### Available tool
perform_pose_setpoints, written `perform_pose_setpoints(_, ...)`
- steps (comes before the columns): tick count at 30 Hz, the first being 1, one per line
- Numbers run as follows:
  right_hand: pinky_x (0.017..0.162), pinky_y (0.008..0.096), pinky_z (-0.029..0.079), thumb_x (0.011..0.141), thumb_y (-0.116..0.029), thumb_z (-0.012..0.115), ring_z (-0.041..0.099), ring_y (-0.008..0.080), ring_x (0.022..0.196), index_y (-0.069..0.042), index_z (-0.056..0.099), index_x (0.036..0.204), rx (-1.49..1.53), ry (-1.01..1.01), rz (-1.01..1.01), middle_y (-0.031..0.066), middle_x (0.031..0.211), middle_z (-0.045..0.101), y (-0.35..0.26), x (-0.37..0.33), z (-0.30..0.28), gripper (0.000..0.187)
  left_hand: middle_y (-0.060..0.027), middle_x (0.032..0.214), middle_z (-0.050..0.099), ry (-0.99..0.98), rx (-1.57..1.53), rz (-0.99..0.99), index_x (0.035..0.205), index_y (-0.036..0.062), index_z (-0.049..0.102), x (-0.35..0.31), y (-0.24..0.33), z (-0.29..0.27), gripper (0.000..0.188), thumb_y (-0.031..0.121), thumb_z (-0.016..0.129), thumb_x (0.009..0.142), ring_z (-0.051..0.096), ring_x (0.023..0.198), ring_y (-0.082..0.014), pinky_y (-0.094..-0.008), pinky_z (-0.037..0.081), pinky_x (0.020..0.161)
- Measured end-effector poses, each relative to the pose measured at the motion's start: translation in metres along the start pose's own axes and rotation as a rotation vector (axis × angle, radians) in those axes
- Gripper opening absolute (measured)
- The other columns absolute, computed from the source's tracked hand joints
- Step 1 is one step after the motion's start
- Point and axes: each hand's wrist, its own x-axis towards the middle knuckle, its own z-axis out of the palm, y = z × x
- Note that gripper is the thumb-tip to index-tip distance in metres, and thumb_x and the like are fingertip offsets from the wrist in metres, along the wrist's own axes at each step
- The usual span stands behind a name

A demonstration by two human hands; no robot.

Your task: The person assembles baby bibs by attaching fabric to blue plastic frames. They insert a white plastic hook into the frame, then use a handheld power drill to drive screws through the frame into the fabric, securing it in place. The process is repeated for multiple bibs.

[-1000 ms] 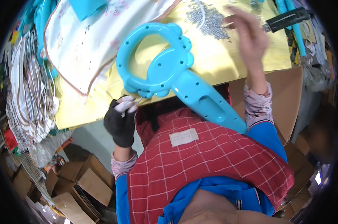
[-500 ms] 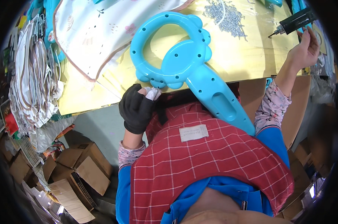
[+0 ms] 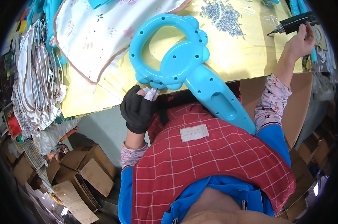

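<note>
A turquoise plastic piece (image 3: 221,98), made of a ring with a scalloped edge and a long handle, lies over the table's near edge. Small dark holes dot its surface, and the handle's end rests against my red checked apron. My left hand (image 3: 138,108), in a black glove with white-wrapped fingertips, is closed in a pinch just below the ring's lower rim. Whatever those fingertips hold is too small to make out. At the far right, my bare right hand (image 3: 300,43) has its fingers on a black electric screwdriver (image 3: 294,23), whose thin bit points left above the table.
Loose screws (image 3: 223,19) lie in a pile on the yellow tabletop (image 3: 258,56). A white printed cloth (image 3: 90,41) with brown trim covers the table's left part. Bundled white pieces (image 3: 36,82) hang at the left, above open cardboard boxes (image 3: 88,168).
My right hand has shifted slightly up and left along the screwdriver. The left hand stays pinched by the ring's rim, and the whole view has moved a little.
</note>
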Motion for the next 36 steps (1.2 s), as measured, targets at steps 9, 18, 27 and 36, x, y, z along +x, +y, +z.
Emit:
perform_pose_setpoints(9,0.075,0.0298,0.053,0.086,-0.011,0.076,0.065,0.0175,0.082,0.004,0.055,0.119,0.012,-0.186,0.277,0.0106,0.102,0.068,0.039,0.024,-0.007,0.042,-0.0133,0.119,0.060,-0.069,0.188,-0.144,0.116,0.0097,0.066,0.001,0.000,-0.009,0.049,0.048,0.069,0.086,0.059,0.107,-0.0338,-0.0563,0.039,0.102)
perform_pose_setpoints(18,0.065,0.0409,0.057,0.088,-0.021,0.072,0.063,0.0263,0.065,0.003,0.053,0.110,0.294,-0.343,0.450,0.0168,0.081,0.063,0.001,-0.008,0.005,0.037,-0.0204,0.121,0.057,-0.170,-0.299,0.377,0.124,0.0096,0.057,0.083,0.069,0.061,0.042,0.013,0.065,0.083,0.058,0.114,-0.0354,-0.0486,0.048,0.099)
perform_pose_setpoints(27,0.068,0.0423,0.054,0.081,-0.062,0.067,0.064,0.0249,0.068,0.000,0.040,0.136,0.719,-0.754,0.551,0.0117,0.077,0.061,-0.102,-0.051,0.041,0.087,-0.0197,0.111,0.059,-0.271,-0.368,0.480,0.116,0.0090,0.061,0.103,0.068,0.066,0.037,0.010,0.064,0.079,0.060,0.107,-0.0346,-0.0474,0.048,0.101)
perform_pose_setpoints(36,0.069,0.0405,0.054,0.082,-0.070,0.063,0.065,0.0216,0.069,-0.002,0.038,0.138,0.788,-0.874,0.483,0.0089,0.078,0.061,-0.102,-0.077,0.059,0.092,-0.0175,0.111,0.059,-0.289,-0.372,0.455,0.116,0.0115,0.061,0.103,0.069,0.060,0.038,0.009,0.067,0.078,0.061,0.107,-0.0328,-0.0466,0.049,0.100)
